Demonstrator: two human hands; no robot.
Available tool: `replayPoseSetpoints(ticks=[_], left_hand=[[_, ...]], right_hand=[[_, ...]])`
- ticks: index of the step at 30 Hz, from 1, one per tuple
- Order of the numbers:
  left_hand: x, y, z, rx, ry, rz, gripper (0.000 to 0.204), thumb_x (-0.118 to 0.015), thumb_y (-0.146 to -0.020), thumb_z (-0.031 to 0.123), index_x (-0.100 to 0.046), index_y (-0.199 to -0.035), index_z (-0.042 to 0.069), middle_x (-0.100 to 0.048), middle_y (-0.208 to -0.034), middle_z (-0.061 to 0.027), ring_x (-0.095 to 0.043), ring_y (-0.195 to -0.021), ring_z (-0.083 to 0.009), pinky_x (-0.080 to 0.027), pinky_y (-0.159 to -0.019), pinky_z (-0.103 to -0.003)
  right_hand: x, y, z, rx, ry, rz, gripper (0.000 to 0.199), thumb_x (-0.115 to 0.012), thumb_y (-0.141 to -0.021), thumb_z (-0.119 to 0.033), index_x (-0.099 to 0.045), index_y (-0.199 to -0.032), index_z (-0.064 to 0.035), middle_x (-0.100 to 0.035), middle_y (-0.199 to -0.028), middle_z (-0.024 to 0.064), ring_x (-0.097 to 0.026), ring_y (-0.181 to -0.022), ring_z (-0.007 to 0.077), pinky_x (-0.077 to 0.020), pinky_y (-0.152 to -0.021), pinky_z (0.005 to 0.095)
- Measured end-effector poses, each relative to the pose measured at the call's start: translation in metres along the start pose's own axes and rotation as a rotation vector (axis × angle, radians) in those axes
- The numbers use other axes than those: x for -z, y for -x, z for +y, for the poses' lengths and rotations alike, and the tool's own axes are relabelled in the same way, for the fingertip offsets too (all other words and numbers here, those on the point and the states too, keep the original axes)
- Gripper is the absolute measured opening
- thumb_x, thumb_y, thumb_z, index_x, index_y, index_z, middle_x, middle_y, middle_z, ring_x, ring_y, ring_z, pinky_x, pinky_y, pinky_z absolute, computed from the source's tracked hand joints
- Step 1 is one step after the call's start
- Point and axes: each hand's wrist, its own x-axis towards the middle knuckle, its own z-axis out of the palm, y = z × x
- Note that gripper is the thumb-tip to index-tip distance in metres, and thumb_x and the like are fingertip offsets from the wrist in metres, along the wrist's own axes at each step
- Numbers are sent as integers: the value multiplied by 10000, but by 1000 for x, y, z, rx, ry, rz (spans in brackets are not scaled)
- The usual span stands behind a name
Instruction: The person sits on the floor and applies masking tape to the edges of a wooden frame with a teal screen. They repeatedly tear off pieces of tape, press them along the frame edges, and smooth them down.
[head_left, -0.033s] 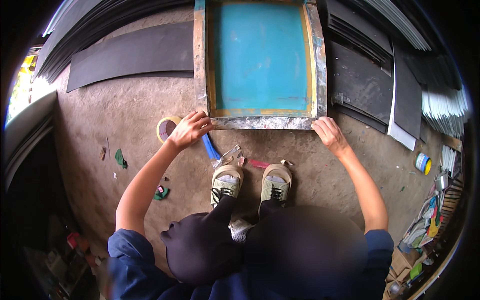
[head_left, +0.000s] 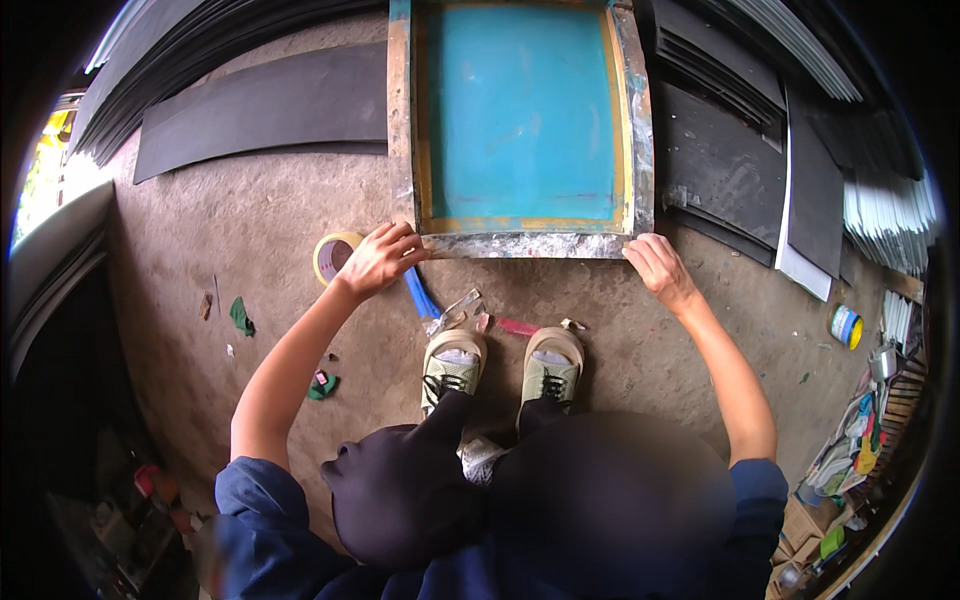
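A screen printing frame [head_left: 521, 246] with a wooden border and a taut teal mesh [head_left: 520, 115] lies in front of me, its far end cut off by the top of the view. Its near rail is smeared with white and dark paint. At the near left corner my left hand [head_left: 378, 262] is closed, fingers curled over the wood. My right hand [head_left: 662, 272] pinches the near right corner. Beside my left hand rests a roll of tape [head_left: 326, 262], partly covered by the wrist. A blue strip [head_left: 420, 296] lies just below that hand.
Dark flat sheets [head_left: 265, 105] lie left of the frame, with more stacked sheets [head_left: 722, 150] at its right. My shoes [head_left: 452, 372] stand on the concrete floor among scraps of plastic and green cloth [head_left: 240, 316]. Rightward are a small blue-and-yellow tub [head_left: 846, 327] and piled clutter [head_left: 845, 450].
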Motion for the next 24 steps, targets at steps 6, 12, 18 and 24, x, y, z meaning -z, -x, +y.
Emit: replayPoseSetpoints(ticks=[6, 12, 18, 24], left_hand=[[-3, 11, 3, -21, -123, 45, 358, -584, -702, 149, -600, -1059, 120, -535, -908, -1, -513, -890, -166, -422, -745, -304], [-7, 38, 26, 266, -187, 111, 457, -627, -765, 202, -532, -1212, 203, -508, -1018, -17, -500, -962, -184, -401, -822, -359], [-27, -67, 91, 501, 174, 47, 595, -395, -843, 81, -164, -1371, -67, -179, -1445, -211, -137, -1360, -299, -90, -1117, -433], [-63, -44, 109, 691, 2, 22, 826, -566, -801, 289, -103, -1385, -67, -102, -1459, -231, -74, -1368, -340, -68, -1100, -476]], right_hand=[[-3, 20, -1, -41, 132, -73, 307, -574, -721, -14, -606, -1025, -34, -533, -932, 51, -514, -921, 207, -400, -872, 388], [-8, 38, -18, -297, 126, 56, 353, -567, -759, -53, -585, -1111, -65, -508, -1004, 57, -473, -990, 209, -372, -915, 394], [-63, -86, -92, -322, -16, 28, 453, -444, -864, -35, -369, -1306, 32, -324, -1398, 150, -269, -1320, 265, -205, -1111, 390], [-86, -80, -117, -396, -41, -195, 580, -400, -896, -114, -131, -1399, -11, -93, -1472, 140, -95, -1367, 216, -72, -1130, 340]])
